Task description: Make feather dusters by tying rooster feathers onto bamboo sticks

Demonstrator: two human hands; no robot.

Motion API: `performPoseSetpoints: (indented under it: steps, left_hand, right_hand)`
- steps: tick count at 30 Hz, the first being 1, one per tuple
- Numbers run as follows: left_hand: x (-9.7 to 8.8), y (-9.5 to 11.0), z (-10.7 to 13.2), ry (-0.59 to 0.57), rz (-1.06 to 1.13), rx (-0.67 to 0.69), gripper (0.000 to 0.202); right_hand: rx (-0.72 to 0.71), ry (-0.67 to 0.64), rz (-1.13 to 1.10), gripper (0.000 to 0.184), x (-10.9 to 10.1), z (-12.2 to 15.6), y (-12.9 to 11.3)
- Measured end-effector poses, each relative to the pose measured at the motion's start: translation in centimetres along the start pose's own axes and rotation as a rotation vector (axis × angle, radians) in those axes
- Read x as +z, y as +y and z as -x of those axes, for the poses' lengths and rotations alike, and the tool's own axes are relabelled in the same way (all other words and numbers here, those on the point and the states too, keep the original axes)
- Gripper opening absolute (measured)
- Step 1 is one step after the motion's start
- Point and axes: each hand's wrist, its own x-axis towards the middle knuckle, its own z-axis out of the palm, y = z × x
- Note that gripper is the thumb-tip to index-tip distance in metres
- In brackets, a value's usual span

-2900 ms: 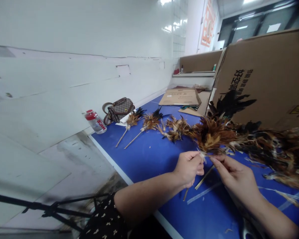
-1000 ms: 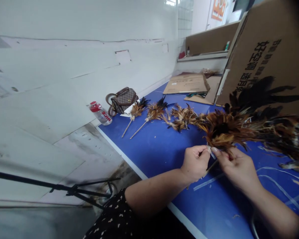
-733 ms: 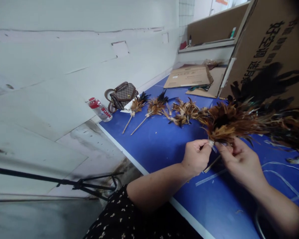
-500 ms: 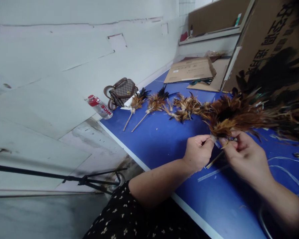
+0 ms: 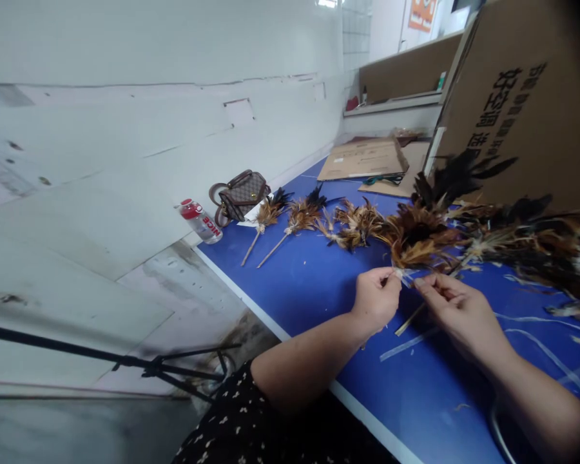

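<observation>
My left hand (image 5: pixel 379 298) is closed in a pinch at the base of a brown and black feather bundle (image 5: pixel 418 240), whose plumes fan out beyond my fingers. A thin clear plastic strip (image 5: pixel 406 278) runs from that base to my right hand (image 5: pixel 459 310), which pinches it between thumb and fingers. Beneath the hands a thin pale stick (image 5: pixel 410 319) lies slanted; whether it joins the bundle is hidden. Two small feather dusters (image 5: pixel 267 218) with stick handles lie on the left, beside a loose-looking feather cluster (image 5: pixel 356 223).
The blue table (image 5: pixel 290 296) also bears a feather heap (image 5: pixel 536 243) on the right and loose plastic strips (image 5: pixel 546 354). At the back are a bottle (image 5: pixel 202 222), a handbag (image 5: pixel 244 193), flat cardboard (image 5: pixel 362 160) and a tall carton (image 5: pixel 507 109). A black stand (image 5: pixel 154 364) is left.
My right hand has drawn slightly away from the bundle's base, and the strip now shows stretched between my hands. The bundle sits lower and flatter. The camera view has shifted a little.
</observation>
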Motion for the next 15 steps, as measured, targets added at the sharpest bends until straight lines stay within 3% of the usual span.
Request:
performPoseSetpoints:
  steps: [3,9,15]
  left_hand:
    - [0.1,-0.1,0.1,0.007,-0.149,0.150,0.030]
    - [0.7,1.2,0.9,0.066,-0.479,0.575,0.030]
    - [1.3,1.3,1.1,0.099,-0.597,0.821,0.023]
  right_hand:
    - [-0.002,0.054,-0.014,0.049,0.0,0.0,-0.6]
    - [0.049,0.217,0.044,0.049,0.2,0.1,-2.2]
    - [-0.002,0.287,0.007,0.045,0.2,0.3,-3.6]
